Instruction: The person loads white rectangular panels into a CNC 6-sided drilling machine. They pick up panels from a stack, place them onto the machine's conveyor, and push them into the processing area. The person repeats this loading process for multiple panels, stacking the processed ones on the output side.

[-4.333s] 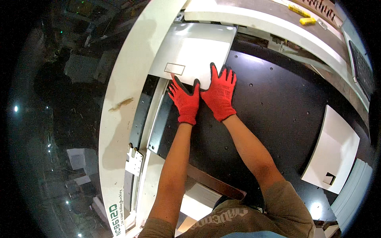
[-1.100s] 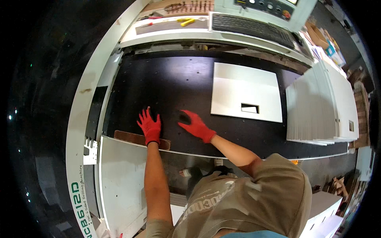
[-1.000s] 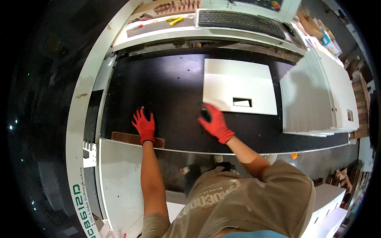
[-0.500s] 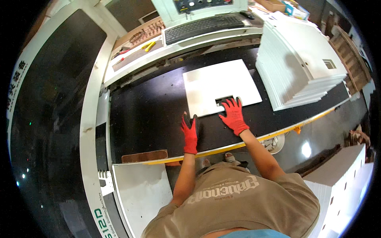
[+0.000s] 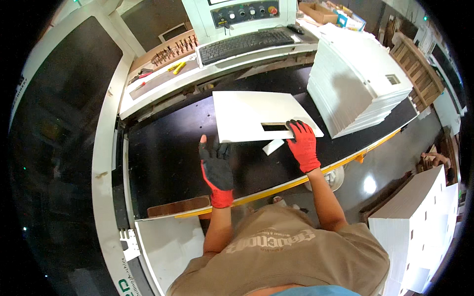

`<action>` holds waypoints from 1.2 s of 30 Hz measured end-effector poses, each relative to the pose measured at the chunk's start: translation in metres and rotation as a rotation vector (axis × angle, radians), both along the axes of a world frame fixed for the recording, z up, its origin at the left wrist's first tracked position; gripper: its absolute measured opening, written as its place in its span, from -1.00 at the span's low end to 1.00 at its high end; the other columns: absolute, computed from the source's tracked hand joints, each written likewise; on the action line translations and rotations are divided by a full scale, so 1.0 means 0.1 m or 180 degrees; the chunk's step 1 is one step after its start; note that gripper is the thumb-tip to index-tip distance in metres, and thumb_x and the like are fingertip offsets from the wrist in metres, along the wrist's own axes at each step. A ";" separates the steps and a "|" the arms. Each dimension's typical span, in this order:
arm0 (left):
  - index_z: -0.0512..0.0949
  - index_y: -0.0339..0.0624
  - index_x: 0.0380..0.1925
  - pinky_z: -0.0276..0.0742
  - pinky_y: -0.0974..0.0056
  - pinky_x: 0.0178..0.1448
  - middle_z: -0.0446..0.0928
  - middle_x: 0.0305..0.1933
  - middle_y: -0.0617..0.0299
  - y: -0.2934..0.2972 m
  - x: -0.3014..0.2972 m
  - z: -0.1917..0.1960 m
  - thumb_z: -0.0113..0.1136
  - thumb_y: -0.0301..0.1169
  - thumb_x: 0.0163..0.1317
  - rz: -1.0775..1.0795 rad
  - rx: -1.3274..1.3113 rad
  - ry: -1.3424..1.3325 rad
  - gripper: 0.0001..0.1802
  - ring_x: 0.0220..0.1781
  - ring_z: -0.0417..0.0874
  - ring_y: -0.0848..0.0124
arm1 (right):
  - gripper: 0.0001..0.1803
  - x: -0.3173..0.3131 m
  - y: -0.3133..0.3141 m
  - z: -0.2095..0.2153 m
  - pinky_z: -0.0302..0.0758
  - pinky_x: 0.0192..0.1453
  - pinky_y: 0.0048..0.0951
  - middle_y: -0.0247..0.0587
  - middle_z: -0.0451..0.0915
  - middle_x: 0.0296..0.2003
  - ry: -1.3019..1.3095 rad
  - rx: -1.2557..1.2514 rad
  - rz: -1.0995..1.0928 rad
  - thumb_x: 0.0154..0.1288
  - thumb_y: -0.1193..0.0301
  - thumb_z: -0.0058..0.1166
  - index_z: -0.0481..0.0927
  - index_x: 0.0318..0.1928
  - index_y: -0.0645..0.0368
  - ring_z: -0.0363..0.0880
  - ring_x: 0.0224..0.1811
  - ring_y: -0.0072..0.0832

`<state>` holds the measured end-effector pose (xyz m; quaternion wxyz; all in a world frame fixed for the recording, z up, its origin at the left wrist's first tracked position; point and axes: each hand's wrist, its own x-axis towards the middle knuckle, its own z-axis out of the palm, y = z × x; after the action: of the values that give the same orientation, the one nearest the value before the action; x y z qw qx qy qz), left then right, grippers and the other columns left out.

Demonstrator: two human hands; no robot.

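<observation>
A white rectangular panel with a slot-shaped cutout lies over the black worktable, its near edge seeming lifted. My right hand, in a red glove with dark fingertips, grips that edge, fingertips at the right end of the cutout; the thumb is hidden. My left hand is palm up with fingers spread, holding nothing, close to the panel's near left corner. Its thumb tip is bare. A small white offcut rests on the table just below the cutout.
At the right of the black worktable stands a tall stack of white panels. Beyond the table are a keyboard, yellow-handled tools and a rack of bits. More white panels are stacked at the lower right.
My left hand has moved left and turned palm up. My right hand has shifted to the cutout's right end and gripped the panel. The offcut now shows loose, out of the cutout.
</observation>
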<state>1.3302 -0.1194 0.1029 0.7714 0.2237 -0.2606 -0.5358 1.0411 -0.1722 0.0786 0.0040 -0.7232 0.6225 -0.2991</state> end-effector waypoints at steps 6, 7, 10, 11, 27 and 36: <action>0.09 -0.09 0.66 0.05 -0.14 0.72 0.30 0.58 -0.23 -0.46 -0.39 -0.49 0.36 -0.12 0.38 0.0280 -0.0541 -0.3455 -0.03 0.63 0.28 -0.09 | -0.66 -0.13 -0.05 0.57 0.63 -0.14 -0.25 -0.20 0.76 -0.24 -0.0722 -0.1544 -0.0506 0.28 0.33 0.43 0.74 0.02 0.17 0.73 -0.26 -0.19; 0.10 -0.04 0.66 0.02 -0.21 0.71 0.29 0.58 -0.23 -0.47 -0.48 -0.63 0.38 -0.08 0.34 0.0127 -0.0347 -0.4006 -0.01 0.64 0.25 -0.12 | -0.71 -0.13 0.01 0.67 0.60 -0.14 -0.32 -0.29 0.75 -0.28 -0.1879 -0.1053 -0.0732 0.34 0.36 0.41 0.75 0.02 0.17 0.70 -0.26 -0.34; 0.17 0.22 0.64 -0.13 -0.48 0.66 0.30 0.59 -0.16 -0.53 -0.67 -1.00 0.44 0.09 0.21 -0.0420 0.0108 -0.5630 0.04 0.65 0.18 -0.24 | -0.75 -0.24 0.16 1.01 0.52 -0.09 -0.52 -0.46 0.71 -0.23 -0.4022 -0.0530 -0.0974 0.45 0.42 0.33 0.74 0.05 0.25 0.58 -0.20 -0.68; 0.24 0.24 0.61 -0.12 -0.47 0.66 0.35 0.57 -0.06 -0.52 -0.74 -1.10 0.42 0.09 0.23 -0.0241 -0.0122 -0.6272 -0.03 0.64 0.21 -0.16 | -0.74 -0.27 0.17 1.11 0.52 -0.09 -0.55 -0.41 0.73 -0.19 -0.4325 -0.0940 -0.0804 0.48 0.42 0.29 0.73 0.09 0.25 0.61 -0.18 -0.65; 0.49 0.17 0.42 -0.15 -0.42 0.70 0.45 0.53 0.15 -0.67 -0.66 -1.29 0.31 -0.06 0.34 -0.0179 -0.0575 -0.6068 -0.36 0.62 0.26 0.02 | -0.60 -1.84 0.52 1.81 0.68 0.09 -0.32 -0.07 0.76 -0.04 -0.4578 -0.2217 -0.0176 0.49 0.35 0.15 0.56 0.24 0.27 0.75 -0.05 -0.32; 0.48 0.15 0.43 -0.14 -0.40 0.70 0.48 0.49 0.17 -0.60 -0.64 -1.17 0.33 -0.13 0.33 -0.0288 -0.0453 -0.5954 -0.35 0.63 0.26 0.00 | -0.55 -3.10 -0.45 1.23 0.66 0.00 -0.35 -0.19 0.73 -0.06 -0.4720 -0.3072 -0.0772 0.37 0.52 0.28 0.59 0.24 0.33 0.70 -0.13 -0.40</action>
<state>1.2658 -0.1797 -0.0144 0.2389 0.5055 -0.8153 -0.1506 0.7308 -0.2168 0.2014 0.0691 -0.1959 0.3383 -0.9178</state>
